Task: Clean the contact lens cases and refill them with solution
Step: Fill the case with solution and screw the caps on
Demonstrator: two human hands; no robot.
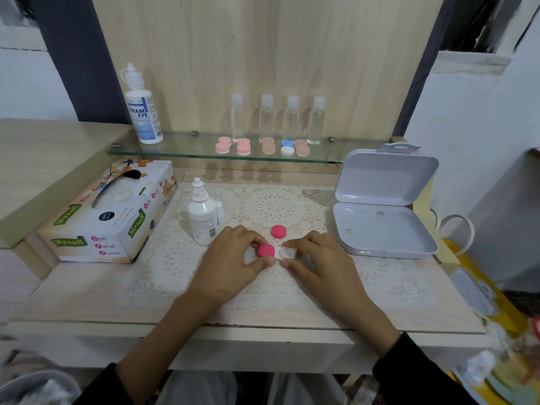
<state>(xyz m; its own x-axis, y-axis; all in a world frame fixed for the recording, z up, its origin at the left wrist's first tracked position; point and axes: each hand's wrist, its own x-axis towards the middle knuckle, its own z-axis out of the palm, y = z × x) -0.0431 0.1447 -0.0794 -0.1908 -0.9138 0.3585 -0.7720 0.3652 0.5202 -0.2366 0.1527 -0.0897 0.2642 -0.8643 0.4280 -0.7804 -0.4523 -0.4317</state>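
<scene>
A white contact lens case (pixel 285 253) lies on the lace mat in the middle of the table. My left hand (pixel 233 258) pinches the pink cap (pixel 266 250) sitting on the case's left well. My right hand (pixel 315 258) pinches the open right well between thumb and forefinger. A second pink cap (pixel 278 231) lies loose just behind the case. A small white solution bottle (pixel 202 214) stands uncapped to the left of my left hand.
A tissue box (pixel 111 211) lies at the left. An open white tin (pixel 382 211) sits at the right. On the glass shelf (pixel 175 149) stand a large solution bottle (pixel 143 109), several clear bottles (pixel 279 118) and several lens cases (pixel 263 146).
</scene>
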